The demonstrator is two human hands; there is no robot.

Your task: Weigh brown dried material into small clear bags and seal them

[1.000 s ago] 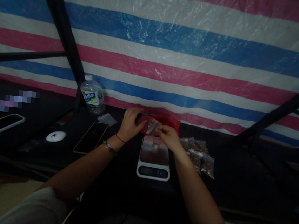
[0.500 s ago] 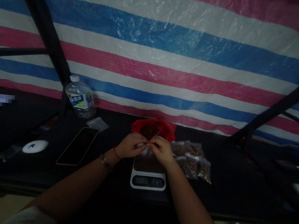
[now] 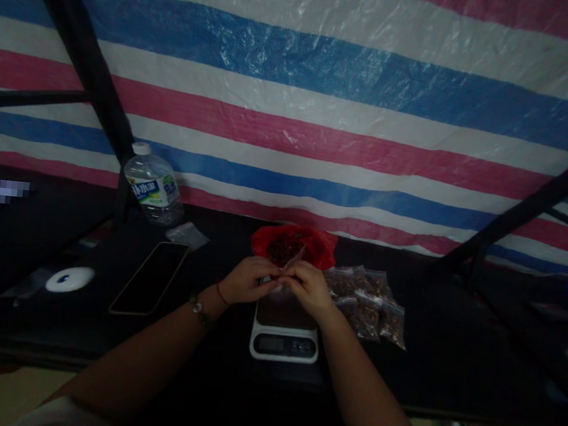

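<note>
My left hand (image 3: 253,279) and my right hand (image 3: 308,285) meet above a white kitchen scale (image 3: 284,348), fingertips pinched together. Between them is a small clear plastic bag (image 3: 294,258), whose thin film sticks up past my fingers; its contents are hidden. Just behind my hands lies an open red plastic bag (image 3: 323,249) holding dark brown bits (image 3: 283,250). To the right of the scale, several filled zip bags (image 3: 367,315) of brown pieces lie in two rows, close to my right wrist.
Left of my hands lie a dark phone (image 3: 150,279), some empty clear bags (image 3: 187,235) and a white oval device (image 3: 70,279). A large clear bottle (image 3: 154,187) stands at the back by a black frame post (image 3: 100,81). Striped sheeting (image 3: 297,120) hangs behind the black table (image 3: 432,348).
The clear bag's film shows a little more above my fingers. My hands stay pinched together over the scale; the whole view has shifted slightly.
</note>
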